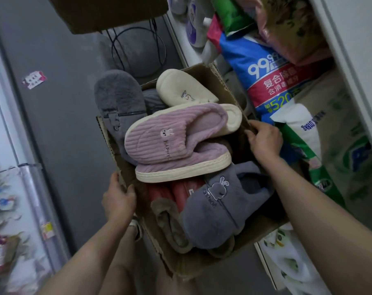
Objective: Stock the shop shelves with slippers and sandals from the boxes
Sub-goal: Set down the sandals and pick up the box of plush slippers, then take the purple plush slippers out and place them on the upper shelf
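The box [202, 265] is packed with slippers: a purple pair [172, 137] on top, a grey one [219, 209] at the near end, a cream one [180, 88] at the far end. A red pair [180, 188] is mostly buried. The left hand [119, 196] grips the box's left rim and the right hand [264, 139] pinches its right rim. Bags [272, 81] crowd its right side. Left of it is bare floor [63, 124], then a blurred shelf [10, 209]. Beyond it, a carton [108, 13] is cut off.
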Available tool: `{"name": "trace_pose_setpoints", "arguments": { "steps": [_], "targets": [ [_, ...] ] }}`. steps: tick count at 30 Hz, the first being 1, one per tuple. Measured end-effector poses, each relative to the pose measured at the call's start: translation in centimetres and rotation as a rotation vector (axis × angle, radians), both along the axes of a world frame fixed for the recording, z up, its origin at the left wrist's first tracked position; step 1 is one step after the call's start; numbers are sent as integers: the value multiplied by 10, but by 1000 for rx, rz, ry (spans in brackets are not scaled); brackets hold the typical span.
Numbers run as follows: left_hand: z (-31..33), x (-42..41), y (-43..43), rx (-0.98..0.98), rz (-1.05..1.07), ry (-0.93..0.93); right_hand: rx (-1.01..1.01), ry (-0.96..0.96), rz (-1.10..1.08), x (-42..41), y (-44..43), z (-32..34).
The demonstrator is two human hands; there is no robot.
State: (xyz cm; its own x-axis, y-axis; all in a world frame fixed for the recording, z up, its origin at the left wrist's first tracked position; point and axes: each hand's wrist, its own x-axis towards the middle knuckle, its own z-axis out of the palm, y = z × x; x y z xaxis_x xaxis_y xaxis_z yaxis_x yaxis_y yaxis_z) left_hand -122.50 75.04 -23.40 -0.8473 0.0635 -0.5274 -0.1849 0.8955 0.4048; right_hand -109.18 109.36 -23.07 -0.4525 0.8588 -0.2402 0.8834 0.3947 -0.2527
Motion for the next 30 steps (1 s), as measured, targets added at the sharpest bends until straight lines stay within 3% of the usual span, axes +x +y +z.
{"name": "trace_pose_setpoints", "arguments": {
  "steps": [6, 10, 12, 14, 16, 20, 23, 26, 30],
  "targets": [
    [8, -9, -3, 22, -116, -95, 16, -88, -2, -2, -8, 11],
    [25, -27, -3, 144, -90, -124, -114, -55, -71, 5, -14, 29],
    [40, -40, 2, 206, -156, 40, -206, -8, -68, 11, -19, 41],
    [62, -53, 14, 281, -324, 299, -277, 39, -60, 17, -29, 55],
    [85, -65, 34, 391, -513, 427, -290, 91, -93, 22, -42, 68],
    [101, -85, 72, 325, -1040, 308, -203, 240, -91, 17, -85, 93],
    [91, -102, 94, 131, -1246, 149, -220, 241, 46, 2, -123, 96],
    [90, -118, 108, 16, -1306, 159, -223, 65, 105, -16, -147, 90],
    [102, -140, 103, 200, -1173, 162, -266, -116, 73, -34, -158, 90]
  ]
}}
